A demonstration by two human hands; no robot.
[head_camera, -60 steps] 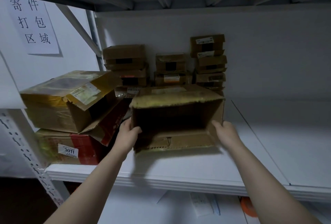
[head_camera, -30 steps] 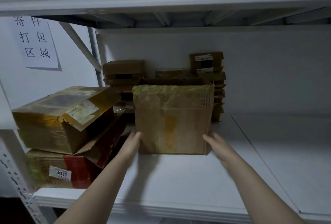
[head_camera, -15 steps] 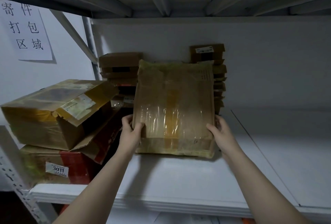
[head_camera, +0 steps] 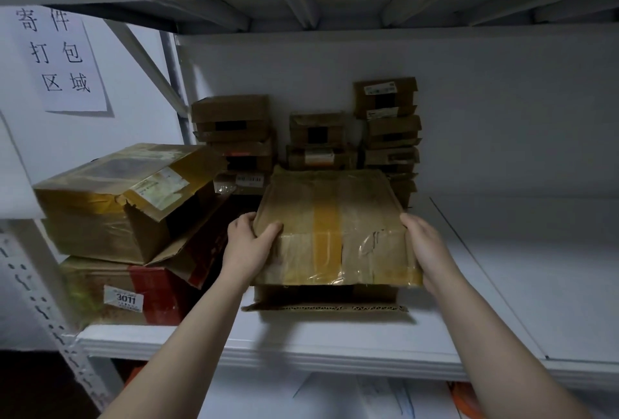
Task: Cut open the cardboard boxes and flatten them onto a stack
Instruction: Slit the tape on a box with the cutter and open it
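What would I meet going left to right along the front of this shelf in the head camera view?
Torn-open box → left hand → taped box, gripped at both sides → right hand → bare stretch of the white shelf.

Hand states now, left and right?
Left hand: grips the left edge of the taped brown cardboard box.
Right hand: holds the same box's right edge.

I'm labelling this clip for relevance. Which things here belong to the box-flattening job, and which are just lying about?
In the job: taped box, gripped at both sides by the left hand and right hand; torn box and red-taped box at left, probably next.
Lying about: small box stacks at the back; paper sign on the wall; white shelf.
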